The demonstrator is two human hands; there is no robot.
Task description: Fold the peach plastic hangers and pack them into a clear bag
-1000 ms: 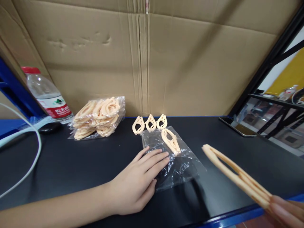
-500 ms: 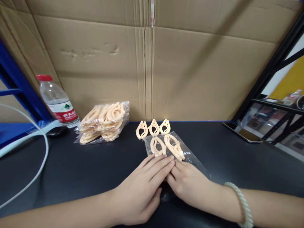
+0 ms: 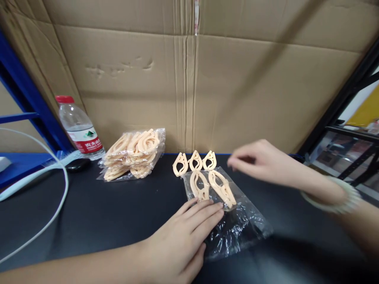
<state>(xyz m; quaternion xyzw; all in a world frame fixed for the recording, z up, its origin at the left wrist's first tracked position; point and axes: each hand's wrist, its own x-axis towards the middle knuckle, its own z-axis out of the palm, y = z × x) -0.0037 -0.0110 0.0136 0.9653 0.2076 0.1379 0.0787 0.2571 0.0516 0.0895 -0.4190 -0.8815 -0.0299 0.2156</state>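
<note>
Resting palm-down across the near left part of a flat clear bag [image 3: 248,221], the left hand [image 3: 183,240] lies with its fingers stretched out, grasping nothing, and covers the near ends of two folding hangers. These, a left-hand piece [image 3: 203,193] and a right-hand piece [image 3: 227,194], sit side by side at the bag's far end; they look to be inside the film. The right hand [image 3: 259,159], a bracelet [image 3: 349,197] at its wrist, is raised to the right of the bag's far end with fingers loosely curled; blur leaves it impossible to tell whether anything is pinched there, and its arm hides some of the table [image 3: 118,215] right of the bag. Just past the bag's far edge, a row of three hangers [image 3: 192,162] takes up the space, and cardboard [image 3: 133,86] walls off everything beyond. Left of the bag stands a stack of packed hangers [image 3: 132,154]; farther left come a red-capped bottle [image 3: 85,136], a dark object [image 3: 78,165] and a looping white cable [image 3: 65,181]. Well to the bag's right is a black rack [image 3: 352,133].
</note>
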